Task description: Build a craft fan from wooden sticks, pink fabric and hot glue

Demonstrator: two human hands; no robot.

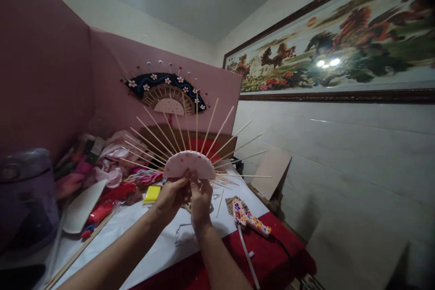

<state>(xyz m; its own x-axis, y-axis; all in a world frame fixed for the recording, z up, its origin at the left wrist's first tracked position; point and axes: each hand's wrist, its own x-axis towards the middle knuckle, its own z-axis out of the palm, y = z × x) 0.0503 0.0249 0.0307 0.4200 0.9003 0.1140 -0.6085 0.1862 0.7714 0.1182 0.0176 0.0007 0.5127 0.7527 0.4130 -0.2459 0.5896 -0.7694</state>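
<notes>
Both hands hold up a fan frame (189,163), a pale pink half-round base with red dots and several thin wooden sticks spreading out from its curved edge. My left hand (175,192) pinches the base's lower edge near its middle. Right beside it, my right hand (201,197) grips the same edge, thumb on the front face; the fingers behind the base are hidden. On the pink panel beyond hangs a finished-looking fan (168,88) with a dark flowered band. To the right of my hands, a flower-patterned glue gun (249,218) lies on the table with a glue stick out of its back.
The table has a white covering (142,240) and a red cloth (282,247). At left stand a purple container (29,199), a white plate (83,208) and crumpled pink fabric (117,154). A yellow block (152,194) lies behind my left wrist. A framed horse picture (333,50) hangs right.
</notes>
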